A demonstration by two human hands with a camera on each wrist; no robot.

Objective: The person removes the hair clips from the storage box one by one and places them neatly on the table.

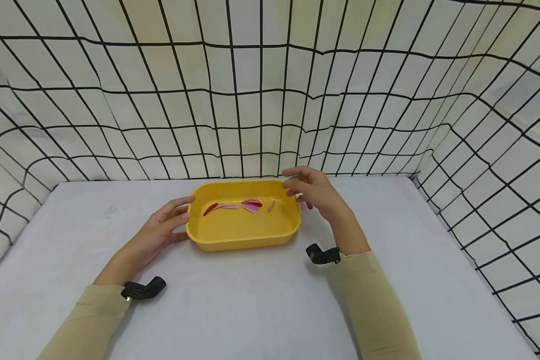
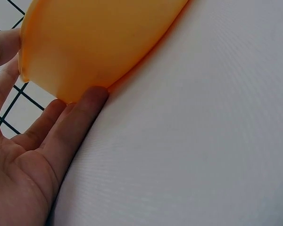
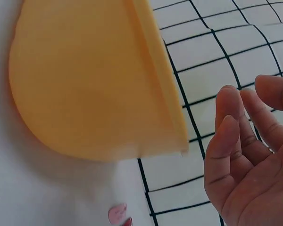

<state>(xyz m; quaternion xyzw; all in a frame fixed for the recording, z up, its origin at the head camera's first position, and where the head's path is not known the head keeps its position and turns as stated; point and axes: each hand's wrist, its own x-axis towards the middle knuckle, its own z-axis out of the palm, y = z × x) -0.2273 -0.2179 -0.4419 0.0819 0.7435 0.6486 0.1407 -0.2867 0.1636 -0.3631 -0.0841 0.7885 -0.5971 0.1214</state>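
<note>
A yellow oblong tray [image 1: 243, 239] stands on the white table. Inside it lie several slender pink and red pieces [image 1: 252, 205] that look like petals; their kind is hard to tell. My left hand [image 1: 159, 230] touches the tray's left end with fairly straight fingers, and in the left wrist view its fingertips [image 2: 93, 96] rest against the outer wall. Over the tray's right rim hovers my right hand [image 1: 315, 192], its fingers loosely bent and nothing between them. In the right wrist view that hand [image 3: 254, 160] is apart from the tray wall.
Just right of the tray, partly behind my right wrist, more pink and red pieces [image 3: 118, 213] lie on the table. White cloth walls with a black grid net [image 1: 261, 92] rise behind the table [image 1: 234, 305] and at both sides. Each wrist wears a black camera band [image 1: 144, 289].
</note>
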